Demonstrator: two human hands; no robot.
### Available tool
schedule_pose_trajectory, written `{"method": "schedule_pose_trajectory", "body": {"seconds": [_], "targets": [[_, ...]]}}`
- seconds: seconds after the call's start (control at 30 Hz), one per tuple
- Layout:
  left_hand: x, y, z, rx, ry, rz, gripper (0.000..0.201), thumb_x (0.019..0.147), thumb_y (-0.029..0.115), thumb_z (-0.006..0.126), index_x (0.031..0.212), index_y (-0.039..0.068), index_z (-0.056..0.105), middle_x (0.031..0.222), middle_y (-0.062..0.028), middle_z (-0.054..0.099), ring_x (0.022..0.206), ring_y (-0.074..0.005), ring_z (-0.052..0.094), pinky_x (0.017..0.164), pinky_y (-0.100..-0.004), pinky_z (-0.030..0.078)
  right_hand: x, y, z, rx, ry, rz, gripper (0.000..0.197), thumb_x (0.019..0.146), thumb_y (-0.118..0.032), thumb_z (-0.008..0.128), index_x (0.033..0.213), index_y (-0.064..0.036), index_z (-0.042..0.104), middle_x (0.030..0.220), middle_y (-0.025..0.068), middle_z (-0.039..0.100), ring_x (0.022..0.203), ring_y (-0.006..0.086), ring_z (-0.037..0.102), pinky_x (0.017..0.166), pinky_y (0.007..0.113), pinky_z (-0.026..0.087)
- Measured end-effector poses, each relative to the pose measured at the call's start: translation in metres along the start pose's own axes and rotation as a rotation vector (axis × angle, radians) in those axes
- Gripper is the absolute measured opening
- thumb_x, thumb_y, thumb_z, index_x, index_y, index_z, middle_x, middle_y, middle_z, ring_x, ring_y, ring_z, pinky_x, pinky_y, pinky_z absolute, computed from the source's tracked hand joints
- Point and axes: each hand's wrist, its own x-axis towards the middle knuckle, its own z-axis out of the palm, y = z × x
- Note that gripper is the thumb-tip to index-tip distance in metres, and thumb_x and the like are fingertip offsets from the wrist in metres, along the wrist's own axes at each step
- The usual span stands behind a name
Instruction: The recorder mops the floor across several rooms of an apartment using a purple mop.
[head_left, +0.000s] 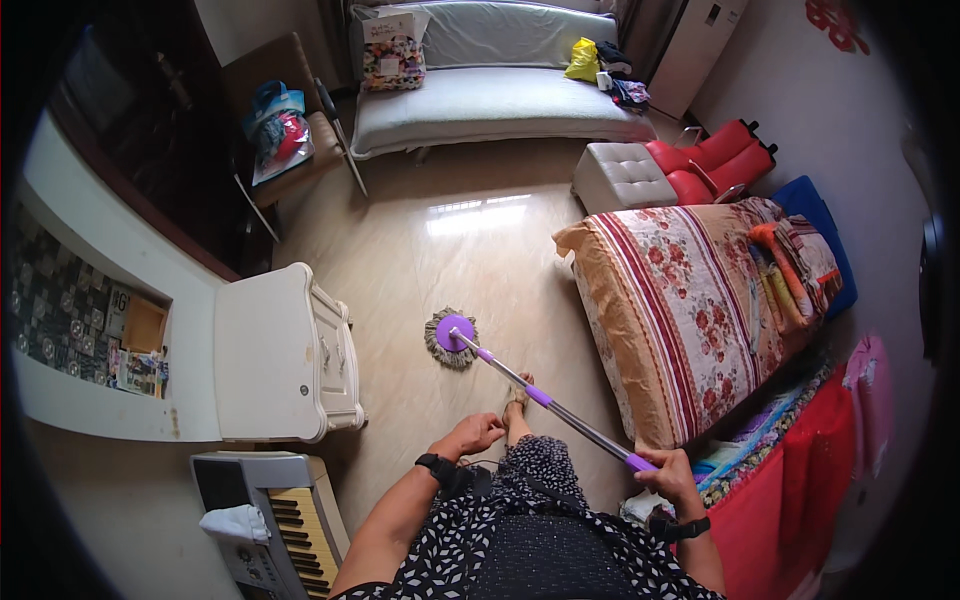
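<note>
My right hand (669,474) is closed around the purple grip at the upper end of a mop (585,428). Its silver and purple handle slants down and away to the left. A round purple disc ringed with grey strands forms the mop head (440,350), which rests flat on the tiled floor. In front of my body, my left hand (474,436) hangs apart from the handle, its fingers curled together and no object visible in them. A black band circles each wrist.
A white cabinet (265,350) and a keyboard (300,535) stand at the left. A bed-like stack under a floral cover (690,300) lines the right, near a grey stool (625,178). Across the far side are a sofa (500,105) and a chair (335,145) with bags.
</note>
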Motion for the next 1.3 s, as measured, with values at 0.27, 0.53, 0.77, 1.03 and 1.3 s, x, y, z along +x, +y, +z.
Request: {"method": "schedule_pose_trajectory", "body": {"seconds": [0.27,0.53,0.77,1.03,1.3], "targets": [[0.052,-0.032,-0.065,0.07,0.118,-0.195,0.034,0.076,0.03,0.055,0.094,0.002,0.06,0.091,-0.0186,0.061,0.086,-0.0306,0.058,0.077,-0.0354,0.045,0.202,-0.094,0.034,-0.083,-0.245,-0.13,0.039,0.067,-0.005,0.066,0.106,-0.002,0.059,0.063,-0.0003,0.054,0.045,0.0063,0.046,0.039,0.021,0.036],[0.117,-0.014,-0.136,-0.225,0.453,-0.386,0.032,0.077,0.026,0.056,0.097,0.002,0.059,0.088,-0.0158,0.062,0.082,-0.0242,0.06,0.074,-0.032,0.046,0.392,-0.231,0.124,-0.443,-0.392,-0.517,0.04,0.069,-0.014,0.061,0.107,-0.0033,0.057,0.06,0.0076,0.055,0.044,0.0112,0.049,0.042,0.026,0.04],[0.173,0.017,-0.163,-0.752,0.4,-0.544,0.037,0.08,0.016,0.055,0.111,-0.001,0.044,0.075,-0.0095,0.059,0.062,-0.0139,0.058,0.05,-0.0234,0.046,0.445,-0.221,0.142,-0.528,-0.383,-0.565,0.045,0.068,-0.018,0.058,0.111,-0.0044,0.053,0.078,0.0236,0.058,0.073,0.0285,0.061,0.068,0.034,0.045],[0.304,-0.01,-0.176,-1.114,0.24,-0.645,0.054,0.081,0.042,0.053,0.11,-0.002,0.039,0.083,-0.0106,0.051,0.064,-0.0193,0.055,0.054,-0.0388,0.052,0.39,-0.227,0.02,-0.405,-0.476,-0.344,0.045,0.075,-0.005,0.056,0.118,0.0028,0.046,0.078,0.0006,0.055,0.066,0.0097,0.05,0.06,0.024,0.042],[0.393,0.008,-0.183,-1.826,0.394,-0.642,0.031,0.085,0.028,0.048,0.095,-0.001,0.042,0.07,-0.0177,0.052,0.06,-0.0296,0.058,0.05,-0.0493,0.05,0.336,-0.314,0.014,-0.52,-0.32,-0.073,0.044,0.071,0.007,0.059,0.113,0.0052,0.05,0.086,0.0026,0.059,0.073,0.0083,0.051,0.065,0.019,0.041]]}}
